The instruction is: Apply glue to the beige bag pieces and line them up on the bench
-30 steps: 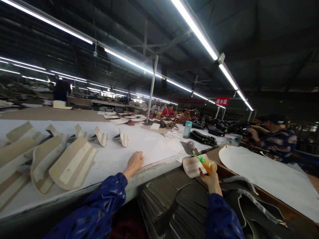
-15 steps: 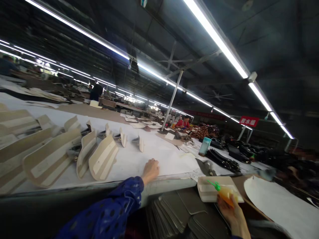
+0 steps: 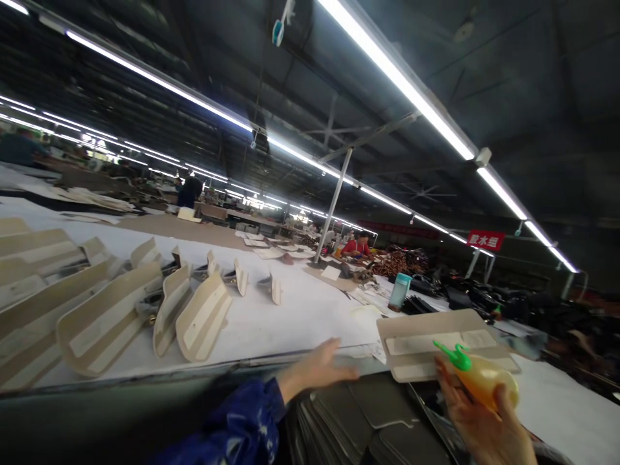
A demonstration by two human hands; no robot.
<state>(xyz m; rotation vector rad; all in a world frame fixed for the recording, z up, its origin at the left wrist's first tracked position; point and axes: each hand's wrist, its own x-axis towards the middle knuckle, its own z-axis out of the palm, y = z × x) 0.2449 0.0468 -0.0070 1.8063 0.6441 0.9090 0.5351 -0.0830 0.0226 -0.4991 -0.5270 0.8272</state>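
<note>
My right hand is closed around a squeeze bottle of yellowish liquid with a green nozzle. Just behind the nozzle, at the fingertips, is a beige panel with a pale strip along it; whether the fingers also grip it is hidden. Stretched out with its fingers apart, my left hand holds nothing. It is slightly blurred, left of the panel, near the table's front edge. Below both hands lies a stack of dark flat pieces.
Curved beige panels with metal fittings stand in rows on the white-covered table. A teal-capped bottle stands further back at right, near dark straps. A metal pole rises beyond. A person in red sits in the distance.
My right hand has moved right with the squeeze bottle, and the beige panel has come up and nearer. My left hand has left the white tabletop, moved right and spread its fingers.
</note>
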